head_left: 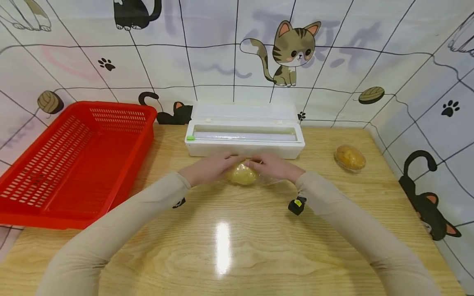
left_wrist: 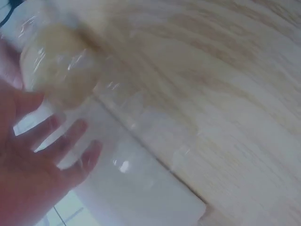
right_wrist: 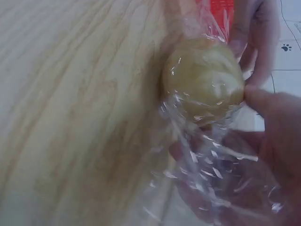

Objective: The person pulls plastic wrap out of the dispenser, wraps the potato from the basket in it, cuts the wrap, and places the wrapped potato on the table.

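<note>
A rounded yellow, potato-like lump [head_left: 242, 174] is wrapped in clear cling film [right_wrist: 211, 160] just in front of a white film dispenser box [head_left: 244, 148]. From the left, my left hand [head_left: 209, 167] reaches to it with thumb at its side; the fingers [left_wrist: 70, 136] are spread, seen partly through loose film. My right hand [head_left: 277, 166] comes from the other side, its straight thumb [right_wrist: 263, 99] touching the lump. Loose film covers that hand's fingers, which look spread. The lump's underside is hidden.
At the left stands a red plastic basket [head_left: 127, 172]. A second wrapped yellow thing [head_left: 349, 158] lies on the wooden table [head_left: 266, 255] at the right. The dispenser's lid [head_left: 244, 111] is raised, a film roll [head_left: 244, 136] inside. Cat-patterned walls border the back and right.
</note>
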A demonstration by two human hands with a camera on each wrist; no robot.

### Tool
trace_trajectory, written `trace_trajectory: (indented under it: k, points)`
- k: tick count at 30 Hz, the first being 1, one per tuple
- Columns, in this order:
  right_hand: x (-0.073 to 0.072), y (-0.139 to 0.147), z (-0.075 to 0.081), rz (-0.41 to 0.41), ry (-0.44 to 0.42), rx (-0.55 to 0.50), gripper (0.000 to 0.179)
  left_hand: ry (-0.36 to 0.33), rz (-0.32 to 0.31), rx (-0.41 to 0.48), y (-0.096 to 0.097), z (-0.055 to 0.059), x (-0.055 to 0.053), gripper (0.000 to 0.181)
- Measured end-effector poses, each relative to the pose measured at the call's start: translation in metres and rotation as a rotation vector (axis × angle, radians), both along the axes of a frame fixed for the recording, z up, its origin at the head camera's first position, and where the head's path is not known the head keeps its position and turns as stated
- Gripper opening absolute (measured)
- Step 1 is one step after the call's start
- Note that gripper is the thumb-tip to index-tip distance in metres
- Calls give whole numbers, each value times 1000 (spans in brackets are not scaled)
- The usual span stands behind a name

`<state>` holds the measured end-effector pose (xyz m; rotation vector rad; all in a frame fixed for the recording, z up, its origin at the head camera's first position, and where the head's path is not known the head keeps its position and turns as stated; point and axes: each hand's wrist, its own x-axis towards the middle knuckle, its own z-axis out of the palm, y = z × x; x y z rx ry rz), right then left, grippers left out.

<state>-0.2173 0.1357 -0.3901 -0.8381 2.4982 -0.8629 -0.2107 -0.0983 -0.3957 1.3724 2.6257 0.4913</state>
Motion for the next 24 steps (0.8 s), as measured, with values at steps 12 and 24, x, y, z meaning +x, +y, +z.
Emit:
trace_trajectory:
  k: [12,24]
  points:
    - [27,12,-2,16,433,418,49,200,137,-378,29,6,2,75]
    - [27,44,-13,38,422,239,17,101,204,-395,37,9,-2,73]
